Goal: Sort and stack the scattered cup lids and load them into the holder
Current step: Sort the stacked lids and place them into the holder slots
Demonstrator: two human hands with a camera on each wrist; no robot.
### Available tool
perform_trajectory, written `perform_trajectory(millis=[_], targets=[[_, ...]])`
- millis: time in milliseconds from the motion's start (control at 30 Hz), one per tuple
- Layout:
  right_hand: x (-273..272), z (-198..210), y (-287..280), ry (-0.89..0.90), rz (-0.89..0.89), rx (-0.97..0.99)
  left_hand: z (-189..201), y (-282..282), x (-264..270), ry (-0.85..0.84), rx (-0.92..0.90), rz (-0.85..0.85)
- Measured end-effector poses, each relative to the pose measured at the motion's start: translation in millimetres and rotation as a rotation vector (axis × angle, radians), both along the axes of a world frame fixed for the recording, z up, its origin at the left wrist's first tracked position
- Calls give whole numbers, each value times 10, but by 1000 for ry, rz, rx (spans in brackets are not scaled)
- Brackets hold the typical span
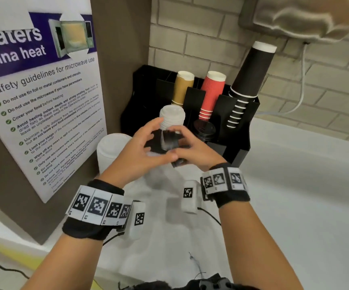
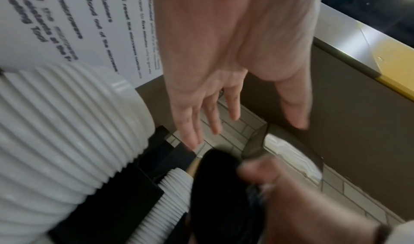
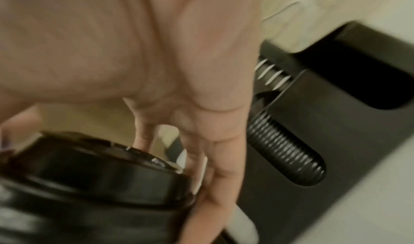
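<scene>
A blurred stack of black lids [image 1: 165,142] is held in the air just in front of the black holder [image 1: 240,130]. My right hand [image 1: 192,147] grips it from the right, fingers curled round its rim [image 3: 215,161]. My left hand [image 1: 146,143] is at its left side with straight, spread fingers [image 2: 212,116]. In the holder's front slots stand a stack of white lids [image 1: 172,116] and a stack of black lids [image 1: 204,128]. A taller white lid stack [image 1: 113,151] stands on the counter by my left wrist.
Gold [image 1: 183,86], red [image 1: 211,93] and black cup stacks [image 1: 251,74] lean in the holder's rear slots. A microwave safety poster [image 1: 43,105] covers the panel on the left. The white counter [image 1: 295,185] stretches to the right. A brick wall is behind.
</scene>
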State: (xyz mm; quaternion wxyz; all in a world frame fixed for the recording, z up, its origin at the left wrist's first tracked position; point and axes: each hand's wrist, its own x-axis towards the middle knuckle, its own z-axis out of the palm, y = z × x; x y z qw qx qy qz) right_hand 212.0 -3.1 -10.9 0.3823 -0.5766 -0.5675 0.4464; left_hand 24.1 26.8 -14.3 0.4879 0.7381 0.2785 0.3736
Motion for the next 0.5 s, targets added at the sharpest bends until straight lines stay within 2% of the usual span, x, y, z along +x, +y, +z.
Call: perform_trajectory(millis=[67,167,300,500], targets=[[-10,87,-207,139,1,79,-8,-53,66,26,-28,-84],[-4,137,-442,208,17,177,7,-130,146,-45,-81,-174],[63,147,-590,243,-31,205,24,-174,203,-121,-110,-228],[143,138,-678,261,-77,187,35,-216,267,-98,-117,-252]])
